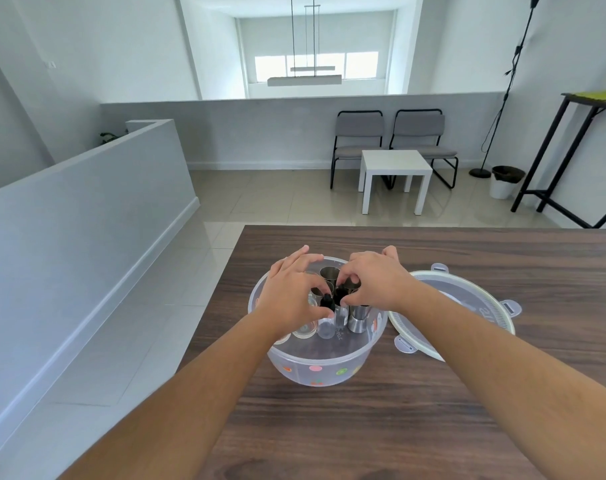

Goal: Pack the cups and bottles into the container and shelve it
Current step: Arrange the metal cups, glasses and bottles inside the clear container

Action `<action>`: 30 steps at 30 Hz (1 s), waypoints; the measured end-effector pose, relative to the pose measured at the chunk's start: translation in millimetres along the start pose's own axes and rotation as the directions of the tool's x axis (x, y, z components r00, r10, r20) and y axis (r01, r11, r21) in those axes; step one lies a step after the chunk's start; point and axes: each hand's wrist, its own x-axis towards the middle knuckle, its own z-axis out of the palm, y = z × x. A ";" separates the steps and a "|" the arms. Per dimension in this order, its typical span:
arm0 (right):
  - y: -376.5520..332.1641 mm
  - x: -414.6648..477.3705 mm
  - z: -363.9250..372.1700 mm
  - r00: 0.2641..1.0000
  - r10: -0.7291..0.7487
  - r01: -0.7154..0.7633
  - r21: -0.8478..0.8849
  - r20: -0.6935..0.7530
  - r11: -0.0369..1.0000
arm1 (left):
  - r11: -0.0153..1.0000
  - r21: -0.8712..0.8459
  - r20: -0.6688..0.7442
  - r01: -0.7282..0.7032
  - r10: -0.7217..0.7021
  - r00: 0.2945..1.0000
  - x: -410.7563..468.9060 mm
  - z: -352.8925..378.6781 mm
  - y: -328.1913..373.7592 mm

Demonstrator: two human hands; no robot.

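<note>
A round translucent container (324,365) with coloured dots stands on the dark wooden table (433,410). Inside it stand several steel cups (358,318), clear glasses (305,330) and small clear bottles with black caps (327,325). My left hand (291,292) reaches in from above, its fingers pinching the black cap of one bottle. My right hand (374,282) is also inside the rim, fingers closed on a second black-capped bottle (341,296) in the middle. The hands hide part of the contents.
The container's round lid (467,306) with clip tabs lies on the table just right of it. Left of the table the edge drops to a tiled floor and a low white wall (86,220). Farther off stand a white side table (395,171) and two grey chairs.
</note>
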 end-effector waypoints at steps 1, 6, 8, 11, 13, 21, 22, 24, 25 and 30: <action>2.0 -1.4 -3.6 1.000 0.008 -0.008 0.006 0.009 1.000 | 1.000 -0.010 0.003 0.004 -0.004 1.000 -0.5 -1.1 -0.4; 15.8 -13.3 -13.8 0.996 0.073 -0.073 0.001 0.043 0.997 | 1.000 -0.003 0.033 0.021 -0.021 0.999 -3.3 -4.4 -3.2; 13.8 -17.9 -8.6 0.992 0.088 -0.084 -0.043 0.090 0.996 | 1.000 0.014 0.036 0.024 -0.025 0.999 -3.8 -3.2 -2.9; 8.7 -19.3 0.0 0.993 0.090 -0.084 -0.077 0.082 0.994 | 0.999 0.020 0.022 0.027 -0.027 0.999 -3.0 -2.2 -1.6; 7.2 -19.0 2.7 0.994 0.090 -0.085 -0.080 0.056 0.993 | 0.999 0.034 0.019 0.020 -0.021 1.000 -2.7 -2.2 -0.9; 6.5 -21.5 7.4 0.996 0.088 -0.087 -0.073 0.010 0.994 | 0.999 0.047 0.015 0.027 -0.027 1.000 -2.8 -1.9 0.0; 6.5 -21.7 6.3 0.996 0.087 -0.086 -0.067 0.019 0.994 | 0.999 0.047 0.020 0.027 -0.028 0.999 -3.0 -2.0 -0.2; 6.1 -22.2 1.4 0.995 0.084 -0.082 -0.048 0.046 0.995 | 0.999 0.032 0.035 0.030 -0.031 0.999 -4.0 -3.9 -1.8; 5.9 -22.4 -2.5 0.995 0.080 -0.079 -0.037 0.053 0.996 | 0.999 0.024 0.044 0.033 -0.034 0.998 -4.9 -6.4 -3.3; -2.6 -17.0 -21.2 0.996 -0.005 0.007 0.031 -0.084 0.999 | 0.997 0.043 0.057 0.062 -0.065 0.996 -16.1 -32.3 -21.1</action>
